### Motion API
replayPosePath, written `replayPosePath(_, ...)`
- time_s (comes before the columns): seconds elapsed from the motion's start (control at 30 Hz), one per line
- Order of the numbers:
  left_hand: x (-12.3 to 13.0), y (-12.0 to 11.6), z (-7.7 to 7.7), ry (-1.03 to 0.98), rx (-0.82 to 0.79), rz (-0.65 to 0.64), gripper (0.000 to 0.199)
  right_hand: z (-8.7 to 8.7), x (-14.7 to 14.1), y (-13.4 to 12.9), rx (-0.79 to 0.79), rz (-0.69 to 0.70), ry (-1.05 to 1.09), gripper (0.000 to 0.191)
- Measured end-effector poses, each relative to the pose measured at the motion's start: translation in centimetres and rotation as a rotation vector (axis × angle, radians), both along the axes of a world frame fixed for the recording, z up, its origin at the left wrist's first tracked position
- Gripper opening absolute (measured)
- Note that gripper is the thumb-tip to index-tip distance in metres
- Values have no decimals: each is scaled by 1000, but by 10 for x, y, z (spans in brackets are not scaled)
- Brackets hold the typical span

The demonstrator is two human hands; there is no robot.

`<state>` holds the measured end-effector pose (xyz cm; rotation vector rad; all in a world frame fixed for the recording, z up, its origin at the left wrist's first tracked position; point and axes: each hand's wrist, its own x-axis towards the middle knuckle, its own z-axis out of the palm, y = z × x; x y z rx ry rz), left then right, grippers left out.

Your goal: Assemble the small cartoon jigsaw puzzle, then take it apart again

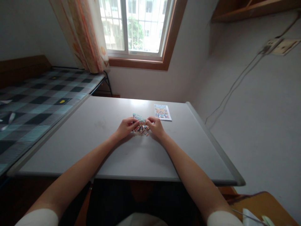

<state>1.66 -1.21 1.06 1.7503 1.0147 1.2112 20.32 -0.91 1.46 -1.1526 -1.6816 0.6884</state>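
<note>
Over the middle of the table, a light-blue patterned jigsaw puzzle section is tilted up between my two hands. My left hand pinches its left and lower side, fingers closed. On the other side my right hand has thumb and fingers pressed together at its right edge. Under and just in front of the section lies a heap of small, multicoloured puzzle pieces, partly hidden by my fingers. A printed picture card with a white border lies flat beyond my right hand.
The white table has raised grey edges on its left and right. A bed with a checked cover stands along the left side. A cable runs down the right wall from a socket. At lower right is a yellowish stool.
</note>
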Motion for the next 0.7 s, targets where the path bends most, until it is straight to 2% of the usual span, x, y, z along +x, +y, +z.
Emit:
replayPosePath(0.27, -1, 0, 1, -61, -70, 8, 41, -2, 5, 3, 33, -92, -22, 36)
replayPosePath(0.53, -1, 0, -2, 61, 29, -14, 33, -1, -1, -2, 84, 127, 27, 24)
replayPosePath(0.7, -2, 1, 0, -68, -77, 33, 35, -1, 1, 2, 41, 10, 122, 24)
